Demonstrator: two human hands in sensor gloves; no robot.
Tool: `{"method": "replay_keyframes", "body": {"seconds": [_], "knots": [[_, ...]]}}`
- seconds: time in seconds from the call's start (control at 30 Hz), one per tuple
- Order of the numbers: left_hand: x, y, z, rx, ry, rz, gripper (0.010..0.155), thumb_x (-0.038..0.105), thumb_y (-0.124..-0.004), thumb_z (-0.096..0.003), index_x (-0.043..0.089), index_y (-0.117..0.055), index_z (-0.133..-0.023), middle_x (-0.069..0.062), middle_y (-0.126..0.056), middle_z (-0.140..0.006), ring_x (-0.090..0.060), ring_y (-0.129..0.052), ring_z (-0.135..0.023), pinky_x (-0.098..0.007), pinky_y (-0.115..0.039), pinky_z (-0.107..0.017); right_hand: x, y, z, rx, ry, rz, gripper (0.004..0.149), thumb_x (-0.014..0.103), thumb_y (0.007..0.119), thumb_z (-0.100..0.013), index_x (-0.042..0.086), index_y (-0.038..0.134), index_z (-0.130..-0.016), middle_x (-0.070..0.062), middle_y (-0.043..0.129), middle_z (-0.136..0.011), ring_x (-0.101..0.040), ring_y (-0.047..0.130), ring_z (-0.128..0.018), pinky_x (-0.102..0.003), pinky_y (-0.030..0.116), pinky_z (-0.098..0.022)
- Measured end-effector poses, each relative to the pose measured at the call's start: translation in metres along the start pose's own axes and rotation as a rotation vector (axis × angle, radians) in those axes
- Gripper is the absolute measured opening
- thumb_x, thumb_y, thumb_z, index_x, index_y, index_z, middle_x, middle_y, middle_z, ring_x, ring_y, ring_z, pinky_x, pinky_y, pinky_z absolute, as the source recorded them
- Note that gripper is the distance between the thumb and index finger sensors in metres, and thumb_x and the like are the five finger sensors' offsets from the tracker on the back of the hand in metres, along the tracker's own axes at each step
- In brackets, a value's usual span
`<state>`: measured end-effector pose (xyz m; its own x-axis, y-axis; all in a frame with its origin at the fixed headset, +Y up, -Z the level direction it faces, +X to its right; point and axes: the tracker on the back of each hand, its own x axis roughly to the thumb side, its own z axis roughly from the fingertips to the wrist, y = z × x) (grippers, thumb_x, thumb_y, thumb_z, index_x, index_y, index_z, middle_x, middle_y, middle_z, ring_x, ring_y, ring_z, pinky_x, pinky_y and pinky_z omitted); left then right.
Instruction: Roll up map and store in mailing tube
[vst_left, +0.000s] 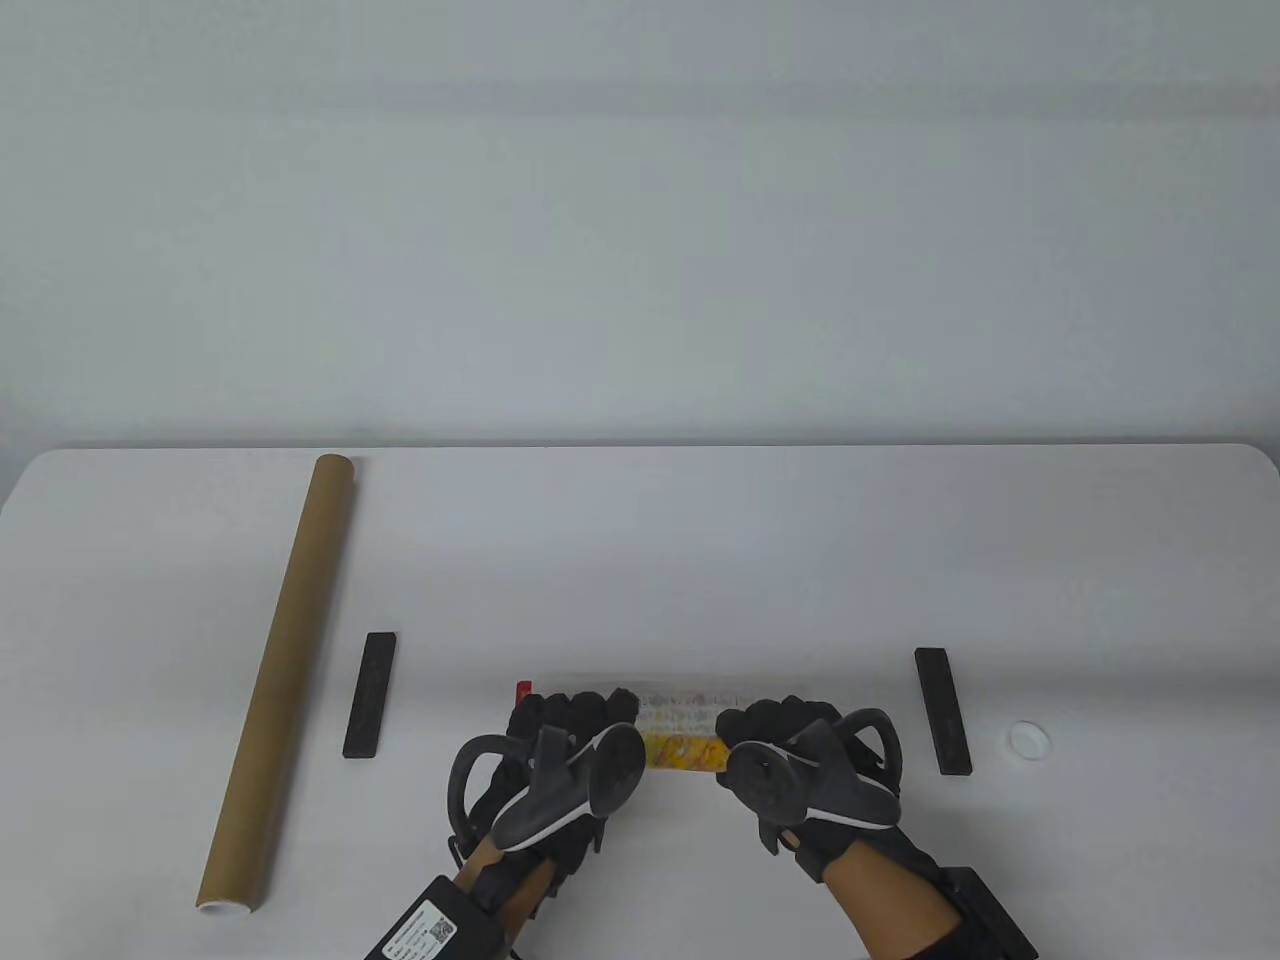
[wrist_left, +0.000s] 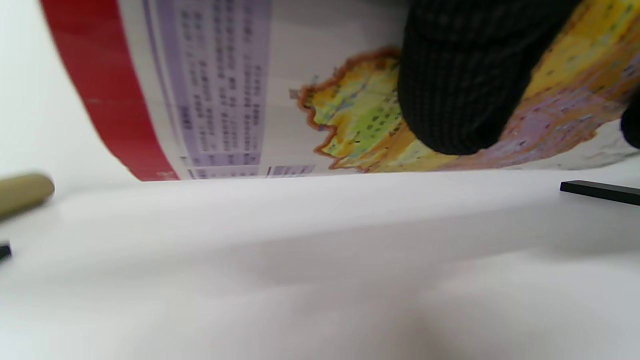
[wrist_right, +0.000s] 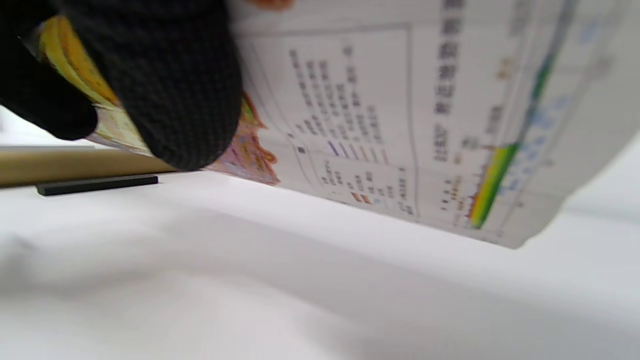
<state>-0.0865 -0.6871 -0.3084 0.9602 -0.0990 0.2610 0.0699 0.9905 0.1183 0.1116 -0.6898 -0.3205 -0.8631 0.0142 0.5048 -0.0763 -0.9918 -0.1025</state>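
The map (vst_left: 680, 728) is a rolled-up cylinder lying crosswise near the table's front edge, with a red strip at its left end. My left hand (vst_left: 565, 715) grips its left part, fingers curled over the top. My right hand (vst_left: 785, 722) grips its right part the same way. The left wrist view shows the printed map (wrist_left: 320, 115) curving up off the table, with a gloved thumb (wrist_left: 460, 85) pressed on it. The right wrist view shows the map's legend (wrist_right: 380, 120) and a gloved thumb (wrist_right: 175, 85) on the paper. The brown mailing tube (vst_left: 280, 680) lies far left, its open end toward me.
Two black weight bars lie on the table, one (vst_left: 369, 694) left of the roll and one (vst_left: 943, 710) to its right. A white tube cap (vst_left: 1028, 739) sits at the far right. The white table (vst_left: 700, 560) stretches beyond the roll.
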Motion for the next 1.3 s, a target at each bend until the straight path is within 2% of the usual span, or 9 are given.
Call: {"method": "replay_keyframes", "body": {"seconds": [0.13,0.23,0.4,0.7,0.8,0.93,1.17,1.3], "knots": [[0.006,0.003,0.004,0.109,-0.02,-0.063,0.068,0.059,-0.096,-0.0333,0.045,-0.071,-0.095,0.012,-0.089,-0.08,-0.015,-0.097,-0.075,-0.042,-0.07,-0.073,-0.007,0.003,-0.001,0.055,0.005,-0.135,0.053,0.041,0.098,-0.043,0.008,0.089,-0.085,-0.007,0.094,-0.061,-0.03,0.099,-0.044,-0.057,0.079,-0.047],[0.006,0.004,0.004,0.122,-0.009,-0.081,0.061,0.062,-0.096,-0.0302,0.044,-0.08,-0.086,0.012,-0.093,-0.07,-0.012,-0.1,-0.063,-0.039,-0.074,-0.069,-0.008,0.005,-0.002,0.079,-0.007,-0.166,0.054,0.041,0.097,-0.043,0.008,0.089,-0.085,-0.007,0.094,-0.062,-0.03,0.099,-0.045,-0.057,0.079,-0.047],[0.004,0.003,0.0,0.053,-0.005,-0.058,0.051,0.063,-0.096,-0.0306,0.044,-0.086,-0.077,0.012,-0.095,-0.063,-0.012,-0.101,-0.057,-0.038,-0.077,-0.066,-0.003,0.006,0.0,0.04,-0.028,-0.088,0.058,0.042,0.097,-0.044,0.007,0.086,-0.089,-0.009,0.093,-0.066,-0.032,0.098,-0.051,-0.059,0.076,-0.051],[-0.011,-0.005,-0.008,-0.178,0.053,0.182,0.05,0.063,-0.095,-0.0323,0.043,-0.087,-0.077,0.011,-0.096,-0.063,-0.012,-0.102,-0.056,-0.038,-0.078,-0.065,0.015,-0.003,0.006,-0.115,-0.075,0.187,0.067,0.043,0.096,-0.044,0.008,0.079,-0.098,-0.012,0.087,-0.08,-0.038,0.093,-0.067,-0.064,0.068,-0.058],[-0.015,-0.009,-0.01,-0.239,0.055,0.254,0.049,0.062,-0.095,-0.0328,0.042,-0.088,-0.077,0.011,-0.096,-0.063,-0.013,-0.102,-0.056,-0.038,-0.077,-0.065,0.018,-0.004,0.007,-0.144,-0.087,0.241,0.065,0.044,0.097,-0.043,0.009,0.081,-0.096,-0.008,0.09,-0.074,-0.034,0.096,-0.061,-0.061,0.071,-0.057],[-0.014,-0.011,-0.011,-0.267,0.037,0.267,0.05,0.063,-0.095,-0.0332,0.042,-0.087,-0.078,0.011,-0.095,-0.064,-0.014,-0.101,-0.058,-0.039,-0.076,-0.066,0.019,-0.004,0.005,-0.107,-0.084,0.245,0.058,0.043,0.097,-0.043,0.01,0.086,-0.09,-0.006,0.092,-0.066,-0.03,0.097,-0.051,-0.059,0.075,-0.053],[0.003,-0.001,-0.001,-0.029,0.023,0.025,0.063,0.063,-0.093,-0.0337,0.043,-0.077,-0.091,0.009,-0.09,-0.084,-0.018,-0.098,-0.076,-0.042,-0.072,-0.072,0.011,-0.002,0.002,-0.052,-0.035,0.131,0.055,0.041,0.097,-0.044,0.008,0.087,-0.087,-0.005,0.093,-0.062,-0.029,0.098,-0.046,-0.058,0.078,-0.049],[0.008,0.004,0.004,0.079,0.0,-0.027,0.065,0.063,-0.094,-0.0326,0.044,-0.076,-0.092,0.01,-0.088,-0.086,-0.017,-0.096,-0.078,-0.042,-0.071,-0.073,0.002,0.0,0.0,-0.005,-0.011,-0.014,0.054,0.04,0.097,-0.044,0.007,0.088,-0.087,-0.006,0.094,-0.061,-0.029,0.099,-0.045,-0.057,0.079,-0.048]]}}
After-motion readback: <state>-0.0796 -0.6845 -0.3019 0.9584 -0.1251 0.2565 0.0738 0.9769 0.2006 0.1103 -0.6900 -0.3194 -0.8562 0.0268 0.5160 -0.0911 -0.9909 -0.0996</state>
